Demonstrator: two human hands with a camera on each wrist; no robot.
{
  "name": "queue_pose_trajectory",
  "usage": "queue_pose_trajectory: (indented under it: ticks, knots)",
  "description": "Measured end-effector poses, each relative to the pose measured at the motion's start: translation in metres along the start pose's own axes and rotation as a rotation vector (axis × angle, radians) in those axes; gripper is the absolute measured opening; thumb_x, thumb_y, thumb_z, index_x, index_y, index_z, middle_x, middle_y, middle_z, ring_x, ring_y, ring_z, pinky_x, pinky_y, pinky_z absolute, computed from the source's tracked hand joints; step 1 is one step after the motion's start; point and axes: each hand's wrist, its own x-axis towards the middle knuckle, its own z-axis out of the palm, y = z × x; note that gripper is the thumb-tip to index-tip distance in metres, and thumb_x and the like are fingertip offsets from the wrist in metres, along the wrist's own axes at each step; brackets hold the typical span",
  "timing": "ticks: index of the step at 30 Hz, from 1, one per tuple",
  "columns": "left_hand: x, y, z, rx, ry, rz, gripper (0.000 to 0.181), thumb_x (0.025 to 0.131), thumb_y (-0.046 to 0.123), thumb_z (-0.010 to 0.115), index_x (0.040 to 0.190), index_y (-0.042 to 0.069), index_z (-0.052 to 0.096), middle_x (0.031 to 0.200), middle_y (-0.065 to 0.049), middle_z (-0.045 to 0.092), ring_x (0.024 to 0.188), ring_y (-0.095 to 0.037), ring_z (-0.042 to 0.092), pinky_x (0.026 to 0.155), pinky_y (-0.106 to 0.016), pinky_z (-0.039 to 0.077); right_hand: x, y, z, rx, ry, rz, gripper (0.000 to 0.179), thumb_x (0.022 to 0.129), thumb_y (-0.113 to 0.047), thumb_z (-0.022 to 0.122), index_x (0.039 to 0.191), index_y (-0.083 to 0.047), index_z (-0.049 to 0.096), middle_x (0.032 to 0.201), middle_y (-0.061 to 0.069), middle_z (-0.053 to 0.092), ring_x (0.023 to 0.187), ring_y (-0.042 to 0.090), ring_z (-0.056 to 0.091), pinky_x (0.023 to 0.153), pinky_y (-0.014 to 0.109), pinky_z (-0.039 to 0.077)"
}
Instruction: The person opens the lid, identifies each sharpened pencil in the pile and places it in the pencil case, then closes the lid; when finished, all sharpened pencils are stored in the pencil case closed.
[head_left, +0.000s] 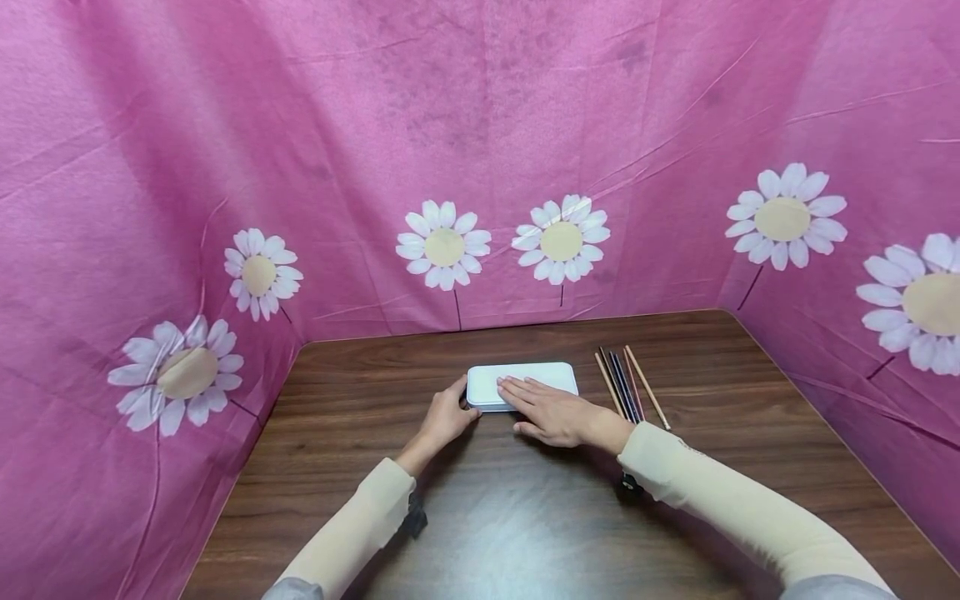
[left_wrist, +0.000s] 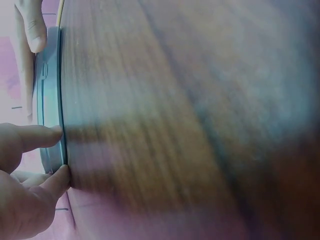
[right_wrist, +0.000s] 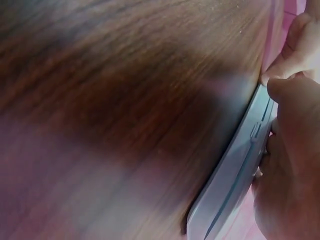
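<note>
A white, closed pencil case [head_left: 483, 385] with rounded corners lies flat on the wooden table. My left hand [head_left: 444, 417] grips its left end, the thumb at the front corner and the fingers round the side. The right hand [head_left: 555, 414] rests flat on the lid with its fingers straight, covering part of the middle and right. In the left wrist view, thumb and fingers of the left hand [left_wrist: 30, 195] pinch the end of the case [left_wrist: 50, 95]. A seam and a small catch show along the case's front edge [right_wrist: 235, 165] in the right wrist view.
Several thin sticks, seemingly pencils, lie to the right of the case, some dark, one reddish, and a pale one [head_left: 647, 385] furthest right. The brown wooden table [head_left: 360, 367] is enclosed by pink cloth [head_left: 480, 125] printed with white daisies.
</note>
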Motion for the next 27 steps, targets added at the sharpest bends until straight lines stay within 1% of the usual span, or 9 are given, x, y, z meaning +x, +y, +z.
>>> queue_pose_trajectory:
  ticks: [4, 5, 7, 11, 12, 17, 20, 23, 27]
  knots:
    - [-0.001, -0.001, 0.0, -0.019, 0.007, 0.008, 0.071, 0.087, 0.01, 0.082, 0.149, -0.01, 0.054, 0.14, -0.032, 0.065, 0.122, -0.037, 0.07, 0.104, -0.049, 0.057, 0.0, 0.001, 0.002, -0.018, -0.012, -0.027, 0.07, 0.113, -0.036, 0.05, 0.166, 0.004, 0.027, 0.175, 0.021, 0.026, 0.162, 0.037, 0.028, 0.132, 0.053, 0.026]
    - [-0.003, 0.001, -0.003, -0.02, 0.006, 0.005, 0.071, 0.087, 0.011, 0.082, 0.149, -0.01, 0.054, 0.14, -0.032, 0.065, 0.123, -0.038, 0.07, 0.105, -0.05, 0.057, 0.0, 0.002, 0.003, -0.02, -0.009, -0.032, 0.07, 0.113, -0.035, 0.05, 0.166, 0.004, 0.027, 0.175, 0.022, 0.026, 0.162, 0.037, 0.028, 0.132, 0.053, 0.027]
    - [-0.006, 0.012, -0.01, -0.054, -0.006, -0.015, 0.072, 0.087, 0.008, 0.082, 0.15, -0.011, 0.053, 0.142, -0.032, 0.063, 0.126, -0.04, 0.068, 0.108, -0.053, 0.055, 0.0, 0.002, 0.005, -0.013, 0.005, -0.034, 0.07, 0.112, -0.034, 0.051, 0.166, 0.005, 0.028, 0.175, 0.022, 0.027, 0.162, 0.038, 0.029, 0.131, 0.054, 0.027]
    - [-0.006, 0.015, -0.011, -0.053, -0.038, -0.045, 0.072, 0.09, 0.009, 0.081, 0.153, -0.009, 0.05, 0.147, -0.03, 0.061, 0.13, -0.037, 0.066, 0.111, -0.05, 0.053, -0.001, 0.002, 0.008, 0.012, 0.023, -0.026, 0.07, 0.112, -0.033, 0.053, 0.166, 0.004, 0.028, 0.175, 0.021, 0.027, 0.162, 0.037, 0.028, 0.131, 0.054, 0.027]
    - [-0.006, 0.017, -0.012, -0.067, -0.053, -0.062, 0.073, 0.09, 0.007, 0.081, 0.154, -0.009, 0.049, 0.148, -0.03, 0.06, 0.133, -0.037, 0.064, 0.113, -0.052, 0.052, -0.002, 0.001, 0.008, 0.014, 0.021, -0.025, 0.07, 0.112, -0.033, 0.053, 0.166, 0.004, 0.027, 0.175, 0.021, 0.026, 0.162, 0.037, 0.028, 0.132, 0.054, 0.026]
    - [-0.007, 0.018, -0.011, -0.057, -0.059, -0.056, 0.073, 0.089, 0.007, 0.082, 0.153, -0.008, 0.05, 0.148, -0.029, 0.061, 0.132, -0.037, 0.064, 0.113, -0.051, 0.052, -0.002, 0.002, 0.009, 0.029, 0.02, -0.021, 0.069, 0.113, -0.034, 0.05, 0.166, 0.004, 0.028, 0.175, 0.021, 0.027, 0.162, 0.037, 0.027, 0.132, 0.053, 0.025]
    - [-0.007, 0.018, -0.012, -0.054, -0.059, -0.048, 0.073, 0.088, 0.007, 0.083, 0.152, -0.009, 0.051, 0.147, -0.029, 0.062, 0.131, -0.037, 0.065, 0.112, -0.051, 0.052, -0.002, 0.005, 0.008, 0.069, 0.06, -0.021, 0.066, 0.113, -0.032, 0.049, 0.165, 0.004, 0.031, 0.174, 0.022, 0.029, 0.161, 0.039, 0.03, 0.131, 0.055, 0.027]
    - [-0.007, 0.019, -0.016, -0.053, -0.077, -0.042, 0.073, 0.088, 0.009, 0.083, 0.152, -0.009, 0.052, 0.146, -0.029, 0.062, 0.13, -0.037, 0.065, 0.113, -0.051, 0.052, -0.004, 0.008, 0.0, 0.13, 0.122, 0.003, 0.065, 0.113, -0.03, 0.051, 0.164, 0.004, 0.032, 0.173, 0.022, 0.031, 0.16, 0.04, 0.031, 0.13, 0.056, 0.028]
    - [-0.008, 0.02, -0.029, -0.081, -0.102, -0.048, 0.066, 0.089, 0.009, 0.082, 0.147, -0.009, 0.057, 0.142, -0.027, 0.066, 0.133, -0.038, 0.065, 0.116, -0.051, 0.05, -0.017, 0.016, -0.022, 0.185, 0.192, 0.098, 0.065, 0.112, -0.03, 0.053, 0.166, 0.0, 0.032, 0.173, 0.018, 0.03, 0.161, 0.037, 0.031, 0.13, 0.054, 0.027]
